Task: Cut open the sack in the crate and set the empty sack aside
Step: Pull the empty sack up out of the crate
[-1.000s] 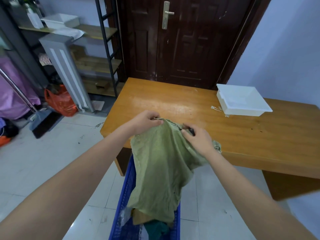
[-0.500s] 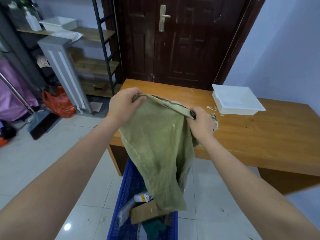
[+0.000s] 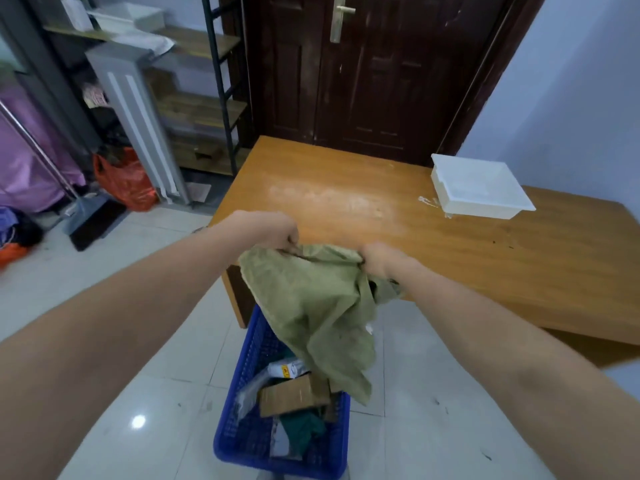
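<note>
Crate [image 3: 242,427]: blue plastic, on the floor nearest the camera; holds a brown box [image 3: 294,396], a white packet [image 3: 287,368], dark green cloth [image 3: 304,427] and other loose goods.
Sack [image 3: 318,306]: green woven cloth, hanging limp from both hands above the crate; lowest corner dangling just over the box, top edge bunched at table height.
Weight: judged light and probably empty, going by the flat, slack drape; inside not visible.
Feel: soft and floppy, no stiffness to hold a shape; likely to fold and trail into the crate if carried low.
Left hand [image 3: 266,230]: closed on the left end of the sack's top edge, fingers curled under.
Right hand [image 3: 381,259]: fisted around the right end of the top edge; possibly something small held in the fist as well, too hidden to tell.
Best hold: the bunched top edge, gathered in one fist or both, lifted high enough to clear the crate rim.
Table [image 3: 485,271]: wooden, just beyond the hands, bare in front; a fair spot for the sack.
Tray [image 3: 478,188]: white, at the table's far right, well apart from the sack.
</note>
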